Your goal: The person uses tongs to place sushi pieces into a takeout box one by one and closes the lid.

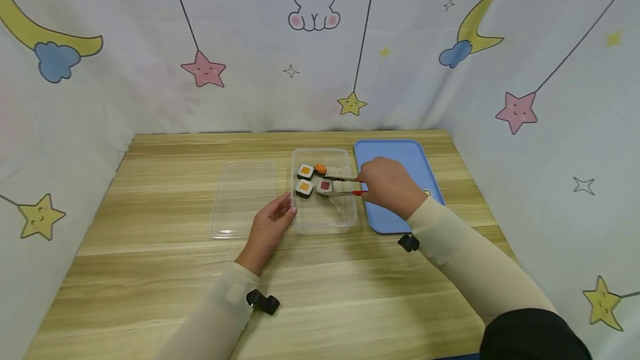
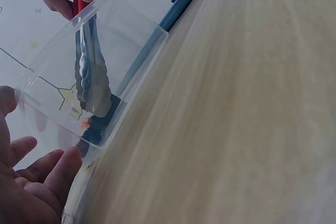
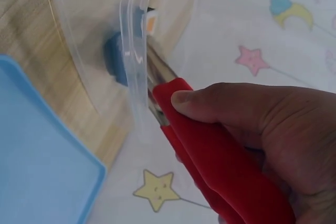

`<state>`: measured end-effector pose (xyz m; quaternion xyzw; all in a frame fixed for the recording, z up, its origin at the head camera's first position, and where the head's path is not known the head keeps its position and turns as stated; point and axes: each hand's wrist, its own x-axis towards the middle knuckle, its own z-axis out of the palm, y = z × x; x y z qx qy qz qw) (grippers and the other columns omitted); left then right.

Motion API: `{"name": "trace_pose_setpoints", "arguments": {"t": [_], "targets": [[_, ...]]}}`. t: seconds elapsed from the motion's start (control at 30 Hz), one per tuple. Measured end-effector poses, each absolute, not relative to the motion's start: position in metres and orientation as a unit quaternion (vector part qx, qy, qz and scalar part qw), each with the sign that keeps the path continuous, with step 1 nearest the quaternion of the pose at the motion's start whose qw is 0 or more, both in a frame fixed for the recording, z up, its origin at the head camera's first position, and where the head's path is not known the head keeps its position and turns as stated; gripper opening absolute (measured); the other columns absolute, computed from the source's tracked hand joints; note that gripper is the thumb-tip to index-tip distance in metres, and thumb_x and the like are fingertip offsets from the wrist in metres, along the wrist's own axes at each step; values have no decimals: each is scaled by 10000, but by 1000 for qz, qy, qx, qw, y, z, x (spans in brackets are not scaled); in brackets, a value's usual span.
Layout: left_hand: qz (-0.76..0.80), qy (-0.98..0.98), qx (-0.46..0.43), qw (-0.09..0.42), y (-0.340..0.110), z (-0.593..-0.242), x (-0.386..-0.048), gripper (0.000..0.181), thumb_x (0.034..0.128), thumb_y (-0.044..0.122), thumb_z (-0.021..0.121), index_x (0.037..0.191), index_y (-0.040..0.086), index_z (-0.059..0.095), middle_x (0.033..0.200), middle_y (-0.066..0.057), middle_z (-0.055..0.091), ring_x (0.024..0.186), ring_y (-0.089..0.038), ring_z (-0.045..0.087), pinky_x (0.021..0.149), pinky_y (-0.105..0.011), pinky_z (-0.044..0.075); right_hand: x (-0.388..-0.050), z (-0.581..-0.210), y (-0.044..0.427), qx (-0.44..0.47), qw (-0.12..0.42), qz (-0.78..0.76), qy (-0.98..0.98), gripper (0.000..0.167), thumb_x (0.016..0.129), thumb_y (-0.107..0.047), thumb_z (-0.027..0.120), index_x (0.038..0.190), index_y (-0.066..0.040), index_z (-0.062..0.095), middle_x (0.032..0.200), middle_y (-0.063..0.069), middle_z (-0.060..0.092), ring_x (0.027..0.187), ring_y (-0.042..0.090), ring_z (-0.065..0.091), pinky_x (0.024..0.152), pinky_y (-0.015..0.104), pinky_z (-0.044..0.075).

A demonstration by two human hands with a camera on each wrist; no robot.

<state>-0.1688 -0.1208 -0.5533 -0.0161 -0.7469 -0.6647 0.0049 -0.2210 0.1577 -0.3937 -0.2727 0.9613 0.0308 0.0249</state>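
Observation:
A clear plastic container [image 1: 325, 218] holds toy sushi: two rolls with orange centres [image 1: 305, 179], an orange-topped piece [image 1: 320, 169] and a roll with a dark red centre [image 1: 324, 186]. My right hand [image 1: 392, 185] grips the red handles [image 3: 210, 156] of metal tongs [image 2: 92, 72], reaching in over the container's right side. The tong tips lie on either side of the red-centred roll; whether they squeeze it I cannot tell. At the container's left wall, my left hand [image 1: 270, 229] touches the side with relaxed fingers [image 2: 65, 171].
To the left lies a clear flat lid [image 1: 242, 199] on the wooden table [image 1: 320, 293]. A blue tray [image 1: 390, 149] stands right of the container, partly under my right arm, with a small light piece [image 1: 427, 193] on it. A patterned curtain [image 1: 250, 15] hangs behind.

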Motion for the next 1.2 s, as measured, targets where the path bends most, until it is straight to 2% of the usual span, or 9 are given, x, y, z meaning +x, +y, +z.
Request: {"name": "trace_pose_setpoints", "arguments": {"t": [0.33, 0.47, 0.57, 0.67, 0.87, 1.03, 1.2], "targets": [[-673, -739, -18, 4, -120, -554, -170, 515, 994, 218, 731, 1476, 111, 588, 1397, -166, 645, 1246, -293, 637, 930, -192, 496, -222, -400, 175, -269, 11, -27, 963, 164, 783, -220, 885, 888, -158, 776, 803, -50, 630, 735, 173, 587, 626, 360, 523], [-669, -743, -16, 4, -120, -554, -170, 514, 996, 227, 728, 1476, 110, 588, 1397, -161, 646, 1243, -286, 639, 935, -191, 493, -221, -403, 195, -257, -13, -68, 964, 312, 792, -284, 904, 1057, -148, 810, 861, -33, 650, 783, 185, 602, 677, 365, 525], [-667, -745, -14, 5, -120, -554, -169, 505, 996, 221, 723, 1472, 109, 593, 1392, -153, 651, 1239, -275, 643, 933, -186, 494, -217, -406, 220, -227, -30, -121, 966, 458, 814, -298, 898, 1217, -116, 777, 955, 18, 682, 861, 230, 620, 737, 404, 539], [-665, -746, -14, 11, -119, -553, -169, 499, 997, 210, 719, 1468, 101, 596, 1386, -161, 654, 1230, -279, 649, 924, -180, 497, -210, -408, 252, -191, -40, -170, 966, 493, 842, -276, 879, 1272, -75, 744, 1035, 86, 702, 905, 274, 622, 770, 455, 547], [-663, -749, -12, 11, -118, -551, -167, 497, 998, 198, 716, 1472, 107, 594, 1389, -174, 650, 1236, -292, 646, 934, -214, 505, -183, -417, 318, -117, -20, -192, 974, 513, 881, -289, 841, 1302, -25, 714, 1106, 176, 714, 912, 315, 622, 762, 484, 544], [-657, -754, -13, 7, -119, -551, -167, 495, 1004, 189, 708, 1480, 127, 589, 1392, -165, 649, 1245, -288, 639, 954, -235, 501, -158, -437, 360, -69, 9, -194, 979, 546, 865, -326, 856, 1290, -14, 717, 1099, 185, 710, 892, 318, 613, 716, 422, 532], [-658, -753, -11, 3, -119, -550, -167, 493, 1006, 189, 706, 1481, 129, 587, 1393, -160, 649, 1246, -280, 636, 941, -216, 496, -137, -455, 384, -52, 25, -195, 979, 563, 857, -348, 865, 1279, -4, 721, 1119, 207, 708, 880, 305, 628, 686, 383, 521]]}}
